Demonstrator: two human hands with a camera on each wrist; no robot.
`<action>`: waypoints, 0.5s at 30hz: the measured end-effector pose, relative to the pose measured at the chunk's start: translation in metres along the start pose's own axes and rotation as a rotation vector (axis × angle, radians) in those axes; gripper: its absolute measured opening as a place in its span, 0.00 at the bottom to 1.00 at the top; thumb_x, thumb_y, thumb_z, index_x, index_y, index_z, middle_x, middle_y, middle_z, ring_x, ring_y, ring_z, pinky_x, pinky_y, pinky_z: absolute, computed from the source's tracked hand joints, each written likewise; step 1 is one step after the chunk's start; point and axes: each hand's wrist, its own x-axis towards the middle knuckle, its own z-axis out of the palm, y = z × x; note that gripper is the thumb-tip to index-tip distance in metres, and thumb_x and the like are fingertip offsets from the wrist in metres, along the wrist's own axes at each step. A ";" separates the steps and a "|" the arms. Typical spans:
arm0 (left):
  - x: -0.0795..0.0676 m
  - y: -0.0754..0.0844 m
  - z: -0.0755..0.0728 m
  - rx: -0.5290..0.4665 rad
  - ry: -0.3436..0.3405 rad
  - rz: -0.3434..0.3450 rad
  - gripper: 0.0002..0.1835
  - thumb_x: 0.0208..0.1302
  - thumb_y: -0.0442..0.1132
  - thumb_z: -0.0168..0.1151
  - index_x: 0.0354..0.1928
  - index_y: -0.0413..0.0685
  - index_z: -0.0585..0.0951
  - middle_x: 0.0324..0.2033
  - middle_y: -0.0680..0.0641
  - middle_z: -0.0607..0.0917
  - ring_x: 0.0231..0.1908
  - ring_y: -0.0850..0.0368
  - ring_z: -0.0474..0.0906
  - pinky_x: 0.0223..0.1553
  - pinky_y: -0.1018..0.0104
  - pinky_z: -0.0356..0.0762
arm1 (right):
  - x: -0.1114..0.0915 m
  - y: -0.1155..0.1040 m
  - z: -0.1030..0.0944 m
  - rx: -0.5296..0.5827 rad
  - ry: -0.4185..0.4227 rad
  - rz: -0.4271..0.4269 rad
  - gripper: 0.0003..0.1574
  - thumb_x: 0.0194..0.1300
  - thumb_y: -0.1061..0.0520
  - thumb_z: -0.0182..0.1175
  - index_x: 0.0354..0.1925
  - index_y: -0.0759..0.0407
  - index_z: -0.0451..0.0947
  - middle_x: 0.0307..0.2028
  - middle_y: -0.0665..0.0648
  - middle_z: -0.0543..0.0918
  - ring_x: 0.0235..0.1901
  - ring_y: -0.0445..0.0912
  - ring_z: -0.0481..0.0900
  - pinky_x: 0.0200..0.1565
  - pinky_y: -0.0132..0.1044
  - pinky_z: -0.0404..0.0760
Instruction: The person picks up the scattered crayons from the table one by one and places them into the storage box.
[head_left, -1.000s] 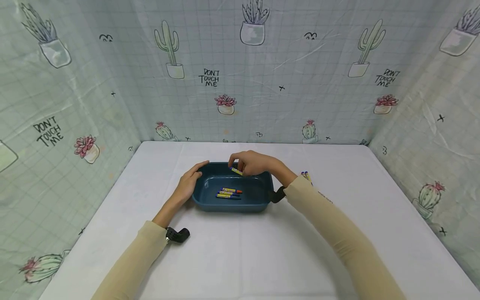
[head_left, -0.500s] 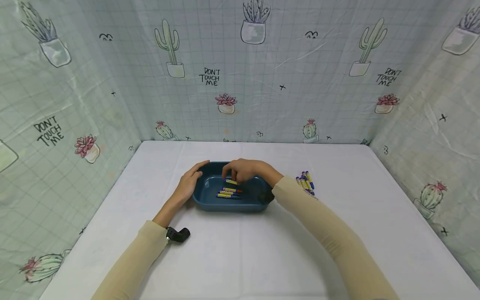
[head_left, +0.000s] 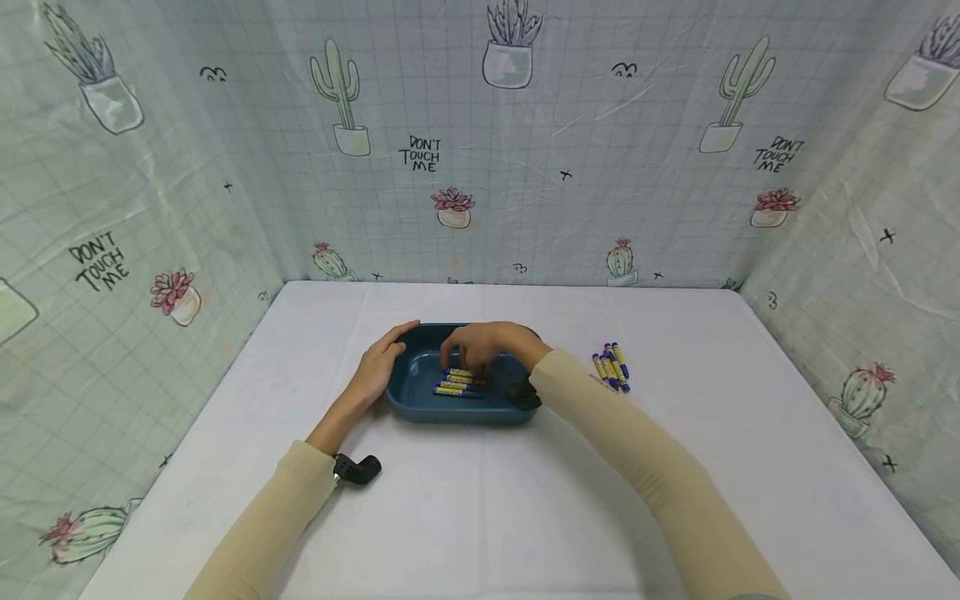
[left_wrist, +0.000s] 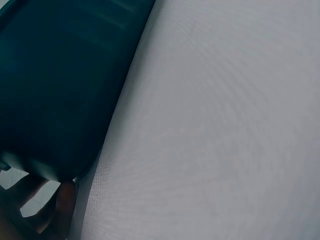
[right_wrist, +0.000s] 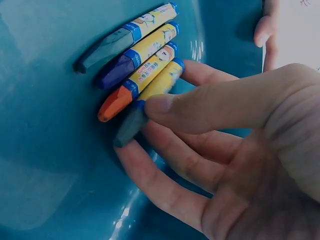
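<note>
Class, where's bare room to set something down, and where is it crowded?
Bare: white tablecloth between the sleeves, in front of the blue tray, and right of the loose crayons. Crowded: inside the tray, where the right hand pinches one crayon beside three others.

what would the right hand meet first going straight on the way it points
Likely the tray floor; the right hand, pinching a crayon, points down at it, though the gap is unclear.

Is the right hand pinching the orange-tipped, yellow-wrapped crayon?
No, the right hand pinches the dark-tipped, yellow-wrapped crayon at the row's end, beside the orange-tipped one.
</note>
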 end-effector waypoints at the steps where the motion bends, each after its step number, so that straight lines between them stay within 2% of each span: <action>1: 0.000 0.000 0.000 0.000 0.000 0.005 0.25 0.74 0.40 0.36 0.69 0.67 0.66 0.71 0.54 0.65 0.73 0.48 0.54 0.72 0.41 0.50 | 0.001 0.000 0.000 0.003 -0.009 0.010 0.33 0.60 0.74 0.55 0.58 0.46 0.76 0.47 0.55 0.79 0.45 0.46 0.79 0.39 0.42 0.85; 3: -0.002 0.008 -0.002 -0.007 -0.009 -0.007 0.25 0.75 0.38 0.37 0.70 0.63 0.66 0.71 0.52 0.65 0.73 0.47 0.54 0.72 0.41 0.49 | 0.001 -0.002 0.000 0.001 -0.021 0.020 0.32 0.61 0.73 0.55 0.58 0.45 0.76 0.47 0.55 0.78 0.46 0.46 0.79 0.40 0.42 0.85; 7: -0.002 0.008 -0.003 -0.021 -0.023 -0.016 0.25 0.75 0.38 0.37 0.70 0.59 0.65 0.71 0.50 0.64 0.74 0.45 0.52 0.72 0.40 0.48 | 0.001 -0.003 0.000 -0.002 -0.025 0.017 0.32 0.61 0.73 0.55 0.58 0.46 0.76 0.47 0.55 0.78 0.45 0.46 0.79 0.40 0.42 0.85; 10: 0.000 0.002 -0.002 -0.023 -0.014 -0.007 0.24 0.76 0.40 0.36 0.70 0.64 0.65 0.71 0.52 0.64 0.74 0.47 0.52 0.72 0.40 0.47 | 0.001 -0.003 0.001 0.004 -0.025 0.011 0.31 0.61 0.73 0.56 0.58 0.47 0.77 0.47 0.55 0.78 0.45 0.46 0.79 0.40 0.43 0.85; 15: -0.002 0.002 -0.001 -0.022 -0.004 -0.005 0.24 0.75 0.40 0.36 0.69 0.67 0.66 0.71 0.54 0.65 0.73 0.48 0.54 0.72 0.41 0.48 | 0.000 -0.004 0.000 0.024 -0.022 0.009 0.30 0.61 0.73 0.56 0.57 0.47 0.77 0.47 0.57 0.78 0.45 0.47 0.80 0.41 0.44 0.86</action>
